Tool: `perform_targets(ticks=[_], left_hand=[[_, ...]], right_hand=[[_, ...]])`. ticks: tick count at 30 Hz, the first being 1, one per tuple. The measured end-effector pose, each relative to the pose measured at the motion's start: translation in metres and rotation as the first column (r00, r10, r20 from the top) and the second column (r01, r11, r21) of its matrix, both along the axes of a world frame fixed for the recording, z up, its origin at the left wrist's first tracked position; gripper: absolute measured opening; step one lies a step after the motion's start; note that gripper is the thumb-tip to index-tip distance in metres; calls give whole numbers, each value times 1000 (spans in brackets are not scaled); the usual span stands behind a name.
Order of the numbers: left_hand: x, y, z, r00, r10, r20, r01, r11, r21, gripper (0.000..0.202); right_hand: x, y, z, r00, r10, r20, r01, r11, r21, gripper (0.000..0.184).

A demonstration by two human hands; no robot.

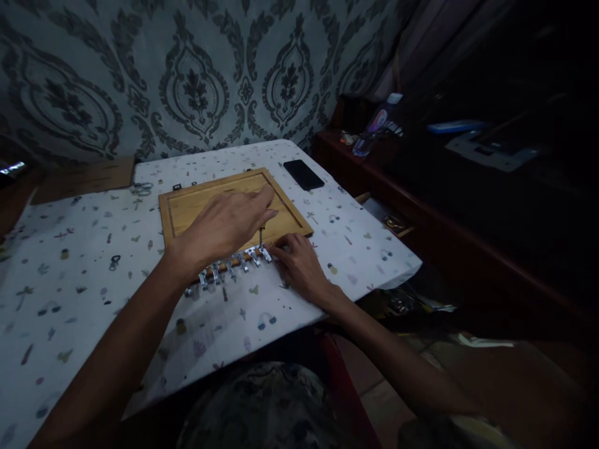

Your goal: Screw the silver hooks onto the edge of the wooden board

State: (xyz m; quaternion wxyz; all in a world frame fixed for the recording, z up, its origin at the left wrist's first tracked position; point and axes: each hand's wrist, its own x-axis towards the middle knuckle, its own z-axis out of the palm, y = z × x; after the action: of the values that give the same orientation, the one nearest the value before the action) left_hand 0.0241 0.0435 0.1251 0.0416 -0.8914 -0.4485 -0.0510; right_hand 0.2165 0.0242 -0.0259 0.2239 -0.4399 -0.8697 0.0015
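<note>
In the head view, the wooden board [191,213] lies on the tabletop [133,240], under your left hand [227,218] and just beyond your right hand [302,265]. Your left fingers curl above a thin metal shaft [261,237]; you cannot tell whether they grip it. Your right fingertips are bent at the end of the metal clips [230,267] along the board's near edge; whether they pinch one is unclear. A phone [304,174] lies beyond the board's right side.
</note>
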Motion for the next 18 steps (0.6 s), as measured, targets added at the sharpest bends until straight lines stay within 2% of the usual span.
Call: perform_targets(ticks=[4, 9, 14, 18], left_hand=[[5, -2, 1, 999, 17, -29, -16, 1000, 24, 24], [7, 3, -1, 999, -44, 9, 44, 999, -8, 22], [3, 9, 0, 987, -156, 33, 157, 986, -50, 14], [-1, 8, 1, 985, -164, 44, 166, 984, -57, 10]], right_hand=[[0, 0, 1, 1000, -4, -1, 4, 1000, -6, 40], [0, 0, 2, 1000, 5, -5, -5, 1000, -19, 42], [1, 0, -1, 1000, 8, -13, -8, 1000, -5, 42], [1, 0, -2, 1000, 16, -9, -16, 1000, 5, 41]])
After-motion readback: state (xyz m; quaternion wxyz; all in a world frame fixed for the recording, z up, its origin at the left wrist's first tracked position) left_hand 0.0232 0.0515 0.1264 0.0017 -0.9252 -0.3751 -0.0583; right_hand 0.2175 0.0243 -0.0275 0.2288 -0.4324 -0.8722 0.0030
